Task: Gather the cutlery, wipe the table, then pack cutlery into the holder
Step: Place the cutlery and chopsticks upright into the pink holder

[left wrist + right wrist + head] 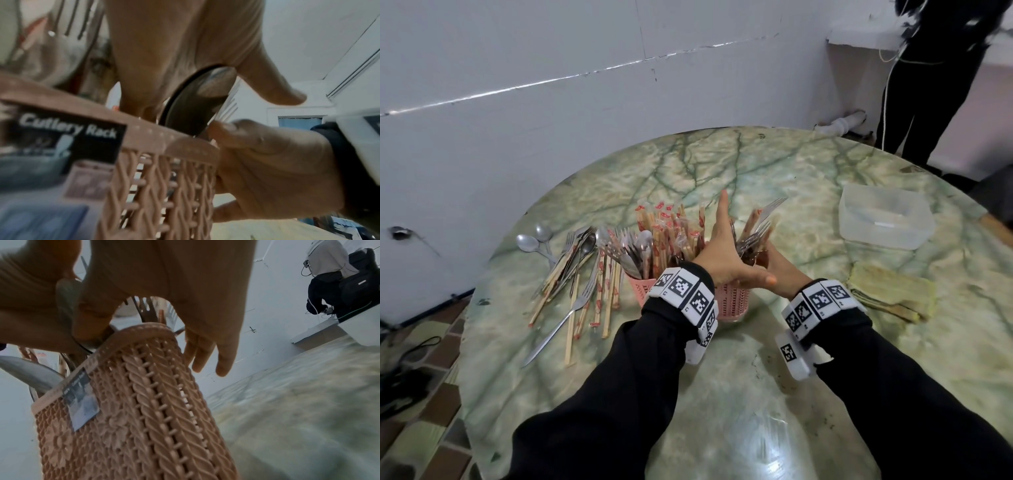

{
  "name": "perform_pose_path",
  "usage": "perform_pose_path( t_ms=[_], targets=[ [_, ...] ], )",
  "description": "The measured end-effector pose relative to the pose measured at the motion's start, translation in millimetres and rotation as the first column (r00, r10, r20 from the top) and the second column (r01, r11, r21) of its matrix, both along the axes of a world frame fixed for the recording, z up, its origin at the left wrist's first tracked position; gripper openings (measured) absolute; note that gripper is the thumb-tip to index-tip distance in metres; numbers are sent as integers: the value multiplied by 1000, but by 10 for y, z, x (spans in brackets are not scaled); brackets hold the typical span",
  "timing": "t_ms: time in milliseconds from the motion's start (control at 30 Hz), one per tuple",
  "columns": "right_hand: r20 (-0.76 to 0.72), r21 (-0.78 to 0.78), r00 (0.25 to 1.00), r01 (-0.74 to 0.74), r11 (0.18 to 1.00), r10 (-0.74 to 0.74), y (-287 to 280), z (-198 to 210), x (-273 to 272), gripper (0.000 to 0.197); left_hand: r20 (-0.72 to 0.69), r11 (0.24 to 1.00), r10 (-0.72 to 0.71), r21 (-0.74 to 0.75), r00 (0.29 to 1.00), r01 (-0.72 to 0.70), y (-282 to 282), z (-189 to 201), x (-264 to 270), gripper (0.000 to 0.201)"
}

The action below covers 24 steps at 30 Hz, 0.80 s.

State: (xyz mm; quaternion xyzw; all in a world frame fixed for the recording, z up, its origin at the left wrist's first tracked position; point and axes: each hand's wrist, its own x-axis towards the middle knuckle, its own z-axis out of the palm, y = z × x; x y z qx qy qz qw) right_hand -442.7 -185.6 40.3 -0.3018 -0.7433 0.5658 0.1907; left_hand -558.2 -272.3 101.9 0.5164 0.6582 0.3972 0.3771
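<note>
Loose cutlery (582, 274), forks, spoons and wrapped chopsticks, is seen lying on the left of the desk (756, 394). Just right of it a pink holder (732, 303) stands, packed with upright chopsticks and forks. The left hand (722, 253) is spread flat against the forks, fingers straight. The right hand (780, 270) is wrapped round the holder's right rim. A clear container (887, 216) and a folded cloth (890, 291) are seen far right.

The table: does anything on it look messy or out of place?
Yes. Left of the pink woven plastic cutlery holder, a loose heap of steel spoons, forks and wrapped wooden chopsticks lies fanned across the green marbled round table, not yet packed. Nothing looks spilled or broken.
</note>
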Motion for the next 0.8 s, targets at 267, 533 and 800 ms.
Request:
perform_pose_path(
  t_ms=[267,533,800],
  targets=[
    [-223,35,972,91,995,-81,-31,166,-128,60,-185,976,170,170,968,-139,82,-22,49,74],
    [254,374,936,137,917,-243,-156,170,5,59,-155,949,277,200,948,-244,54,-6,92,66],
    [120,175,976,159,972,-181,-312,226,-15,97,-261,998,48,45,964,-37,-59,166,142,101]
  ],
)
